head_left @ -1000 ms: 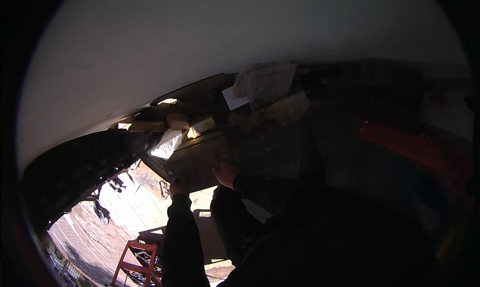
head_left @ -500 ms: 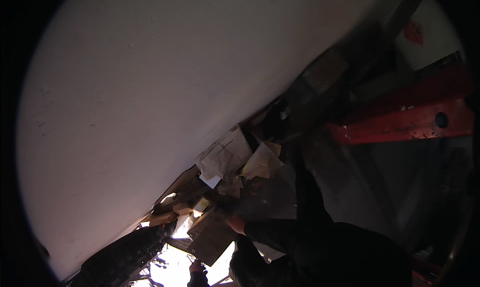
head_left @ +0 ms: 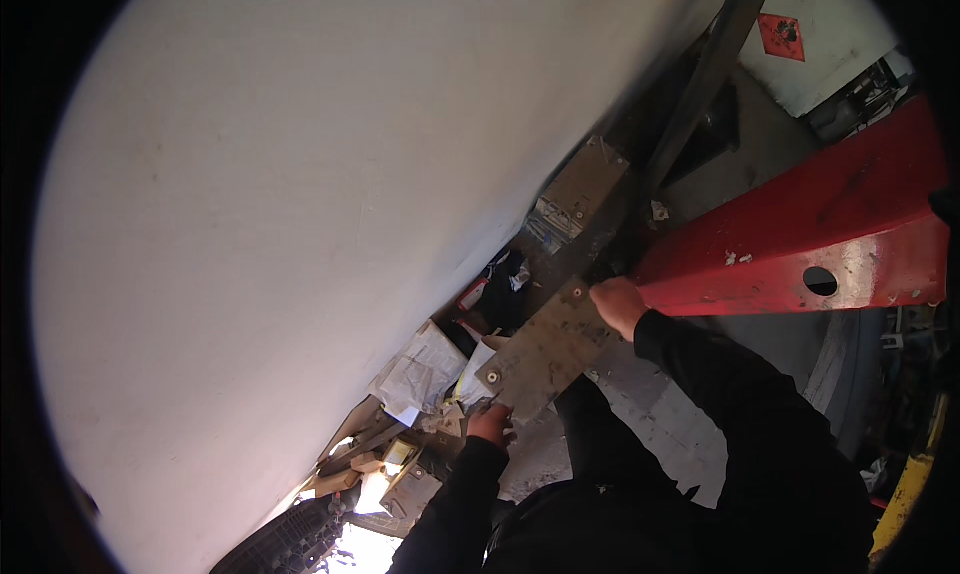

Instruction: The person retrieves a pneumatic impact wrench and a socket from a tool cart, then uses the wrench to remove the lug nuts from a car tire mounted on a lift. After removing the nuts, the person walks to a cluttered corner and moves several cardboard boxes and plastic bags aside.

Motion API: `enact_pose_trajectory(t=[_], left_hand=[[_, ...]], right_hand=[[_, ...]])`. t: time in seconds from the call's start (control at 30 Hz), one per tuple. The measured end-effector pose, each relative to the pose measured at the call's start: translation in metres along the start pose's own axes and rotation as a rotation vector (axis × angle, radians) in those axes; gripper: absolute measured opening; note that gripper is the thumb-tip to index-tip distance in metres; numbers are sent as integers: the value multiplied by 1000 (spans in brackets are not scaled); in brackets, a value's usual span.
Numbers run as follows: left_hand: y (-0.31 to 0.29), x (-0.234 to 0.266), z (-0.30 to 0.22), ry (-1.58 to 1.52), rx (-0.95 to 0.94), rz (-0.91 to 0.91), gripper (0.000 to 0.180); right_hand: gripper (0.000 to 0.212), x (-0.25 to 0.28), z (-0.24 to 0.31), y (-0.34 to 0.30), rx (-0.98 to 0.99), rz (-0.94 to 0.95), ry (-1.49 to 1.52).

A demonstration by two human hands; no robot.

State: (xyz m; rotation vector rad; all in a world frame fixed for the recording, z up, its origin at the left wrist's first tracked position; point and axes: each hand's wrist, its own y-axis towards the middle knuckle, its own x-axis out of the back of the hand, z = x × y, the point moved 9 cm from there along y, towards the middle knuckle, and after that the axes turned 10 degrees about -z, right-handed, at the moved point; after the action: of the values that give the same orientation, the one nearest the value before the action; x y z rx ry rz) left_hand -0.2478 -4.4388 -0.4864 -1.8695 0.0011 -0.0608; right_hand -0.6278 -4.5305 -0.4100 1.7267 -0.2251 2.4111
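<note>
Glare: blown white, below-left of left hand [head_left: 489, 427]
Pale wall [head_left: 300, 224]: softly lit, left of grip
Sleeves [head_left: 742, 399]: near-black
Outer edges: black, bowed

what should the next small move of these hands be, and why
I'd probably ease the brown board slightly left: the right hand grips its upper-right end and looks close to the red beam, though depth is hard to judge, while the left hand is at its lower-left corner.
</note>
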Motion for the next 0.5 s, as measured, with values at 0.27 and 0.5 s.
enact_pose_trajectory(t=[0.27, 0.5], left_hand=[[-20, -297, -236, 174, -585, 302, 14], [60, -421, -311, -308, -245, 393, 15]], right_hand=[[29, 135, -191, 241, 51, -226, -326], [41, 55, -275, 318, -24, -241, -191]])
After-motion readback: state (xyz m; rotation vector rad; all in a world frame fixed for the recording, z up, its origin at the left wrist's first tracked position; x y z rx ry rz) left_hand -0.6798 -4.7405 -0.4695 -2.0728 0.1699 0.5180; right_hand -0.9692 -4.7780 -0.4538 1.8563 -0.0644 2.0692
